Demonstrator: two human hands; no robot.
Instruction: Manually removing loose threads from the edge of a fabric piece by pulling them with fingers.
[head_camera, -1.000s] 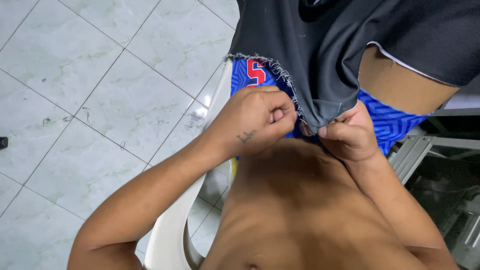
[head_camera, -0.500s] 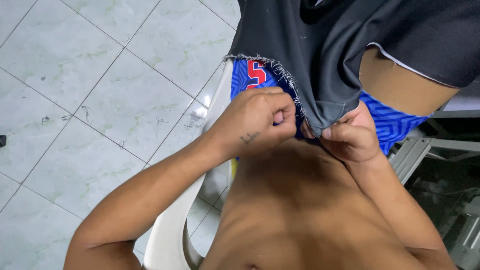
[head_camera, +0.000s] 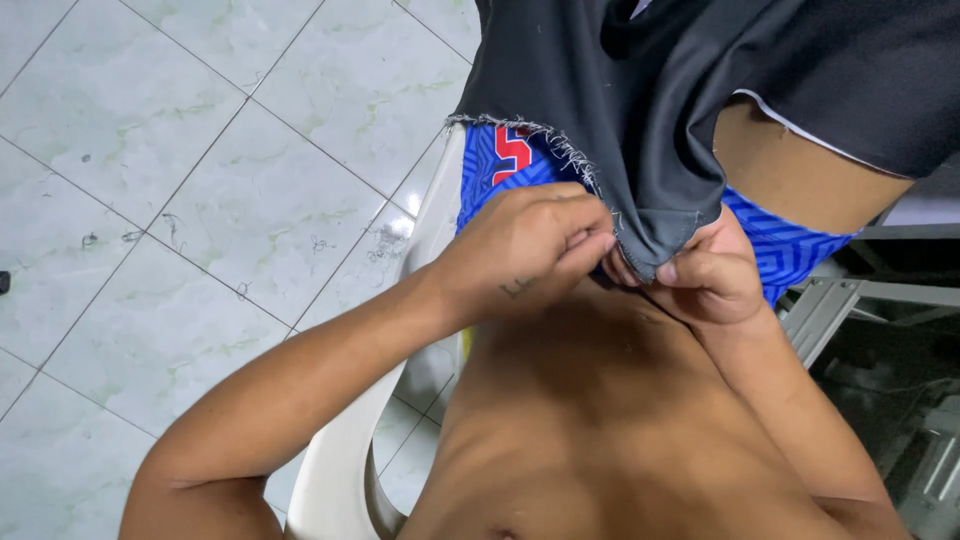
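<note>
A dark grey cloth (head_camera: 610, 110) with a frayed, cut edge hangs down in front of me. My left hand (head_camera: 525, 245) pinches its lower edge from the left, fingers curled tight. My right hand (head_camera: 705, 275) grips the same lower edge from the right, thumb on top. The two hands nearly touch at the fold. Under the cloth I see blue patterned shorts (head_camera: 500, 160) with a red mark. My bare torso fills the bottom of the view.
I sit on a white plastic chair (head_camera: 340, 470) over a pale green tiled floor (head_camera: 200, 180) strewn with thread bits. A grey metal frame (head_camera: 850, 300) and dark clutter stand at the right.
Both hands stay on the cloth's lower edge. My left fingers have shifted slightly along the frayed hem toward the right hand.
</note>
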